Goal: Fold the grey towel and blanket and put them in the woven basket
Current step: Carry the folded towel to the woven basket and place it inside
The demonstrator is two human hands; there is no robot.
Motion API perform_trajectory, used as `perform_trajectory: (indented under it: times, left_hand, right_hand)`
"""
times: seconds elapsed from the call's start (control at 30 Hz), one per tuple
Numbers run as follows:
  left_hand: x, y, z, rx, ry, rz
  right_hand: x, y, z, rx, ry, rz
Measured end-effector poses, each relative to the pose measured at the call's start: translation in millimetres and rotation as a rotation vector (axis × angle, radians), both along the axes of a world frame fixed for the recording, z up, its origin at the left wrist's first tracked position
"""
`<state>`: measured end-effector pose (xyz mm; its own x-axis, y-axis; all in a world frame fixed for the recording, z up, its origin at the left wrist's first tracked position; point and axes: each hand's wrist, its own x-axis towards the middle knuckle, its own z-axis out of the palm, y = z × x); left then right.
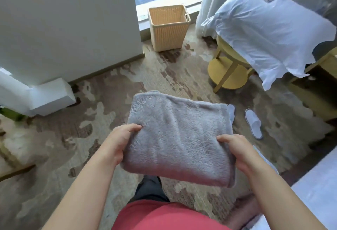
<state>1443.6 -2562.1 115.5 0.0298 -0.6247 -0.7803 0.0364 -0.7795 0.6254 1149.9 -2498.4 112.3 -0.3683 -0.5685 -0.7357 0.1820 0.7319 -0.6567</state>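
Observation:
A folded grey fleece blanket [177,136] is held flat in the air in front of me, above the carpet. My left hand [119,141] grips its left edge, thumb on top and fingers underneath. On the opposite edge my right hand [238,152] grips it the same way. The woven basket [168,28] stands upright on the floor by the window, far ahead of the blanket, and looks empty from here. I see no separate grey towel.
A white wall corner [73,29] lies ahead on the left with a white box [52,95] at its foot. A yellow round side table [228,69] under a white plastic-covered object [264,29] stands right. White slippers [253,123] lie on the carpet; a bed edge [317,189] is bottom right.

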Motion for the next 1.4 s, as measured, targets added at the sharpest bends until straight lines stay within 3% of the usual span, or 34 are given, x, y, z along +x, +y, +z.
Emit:
perform_trajectory:
  times: [0.23, 0.47, 0.63, 0.87, 1.17, 1.4]
  left_hand:
    - [-42, -193, 9, -0.036, -0.017, -0.204]
    - [-92, -343, 13, -0.001, 0.015, -0.373]
    - [-132, -457, 0, 0.016, -0.037, -0.333]
    - [-161, -623, 23, -0.028, -0.117, -0.148]
    - [-134, -785, 16, -0.036, -0.05, 0.062]
    - [-129, -930, -12, 0.067, -0.061, -0.036]
  right_hand:
    - [-35, -142, 29, -0.048, 0.137, -0.151]
    - [-77, -254, 36, -0.036, 0.075, -0.254]
    - [-117, -385, 14, -0.02, 0.052, -0.254]
    - [-162, -606, 23, -0.034, 0.006, -0.071]
    - [-145, -825, 21, -0.039, 0.043, 0.117]
    - [-129, -926, 0, 0.094, 0.063, -0.044]
